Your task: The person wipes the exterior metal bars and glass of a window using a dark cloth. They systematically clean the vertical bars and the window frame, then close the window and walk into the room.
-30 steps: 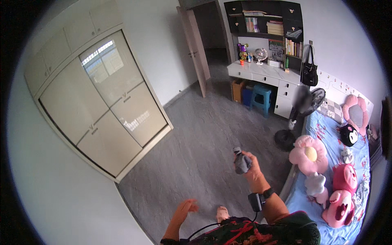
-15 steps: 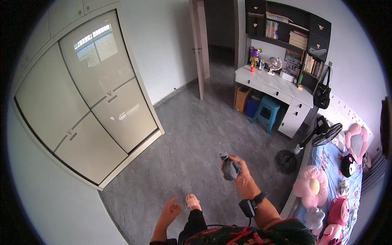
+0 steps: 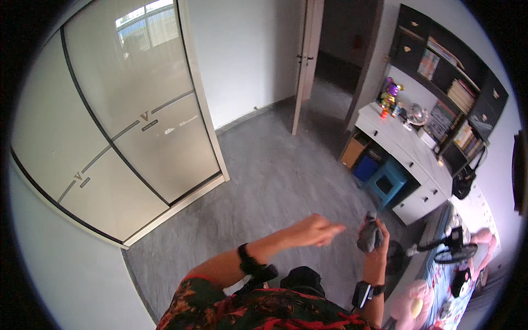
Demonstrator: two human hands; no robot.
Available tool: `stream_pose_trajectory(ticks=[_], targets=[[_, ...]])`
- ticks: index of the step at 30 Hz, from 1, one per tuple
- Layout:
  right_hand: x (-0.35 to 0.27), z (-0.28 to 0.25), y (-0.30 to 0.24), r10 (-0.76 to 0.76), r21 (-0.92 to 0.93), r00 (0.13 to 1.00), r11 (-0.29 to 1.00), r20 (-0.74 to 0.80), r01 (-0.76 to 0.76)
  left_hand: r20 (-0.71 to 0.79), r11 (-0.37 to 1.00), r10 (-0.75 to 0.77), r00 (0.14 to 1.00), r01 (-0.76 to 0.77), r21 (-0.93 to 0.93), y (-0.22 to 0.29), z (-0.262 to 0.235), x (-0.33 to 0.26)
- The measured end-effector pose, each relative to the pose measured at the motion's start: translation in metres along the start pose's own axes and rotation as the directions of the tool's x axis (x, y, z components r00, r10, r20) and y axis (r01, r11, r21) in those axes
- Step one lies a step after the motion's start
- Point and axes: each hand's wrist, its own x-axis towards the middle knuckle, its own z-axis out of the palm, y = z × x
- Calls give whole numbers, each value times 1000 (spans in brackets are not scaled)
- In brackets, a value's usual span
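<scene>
While the right hand (image 3: 375,242) keeps its grip clamped on a dark crumpled cloth (image 3: 367,236), the left hand (image 3: 318,229) hangs loosely apart.

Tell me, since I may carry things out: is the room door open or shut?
Open. The door is swung inward from its frame, and the dark hallway shows beside it.

top: red-and-green patterned short-sleeved shirt (image 3: 247,311) | beside its sleeves: black band on left wrist (image 3: 246,258) | black strap-mounted device on right wrist (image 3: 363,293)
</scene>
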Motion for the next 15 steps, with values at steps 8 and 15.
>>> stream_pose_trajectory(ticks=[8,15], targets=[[218,5,32,120,8,992,993,-32,-120,211,662,747,631,-676,-323,42,-60,213],[482,59,-3,288,15,893,950,345,-312,588,813,504,633,-576,-77,71,-129,366]])
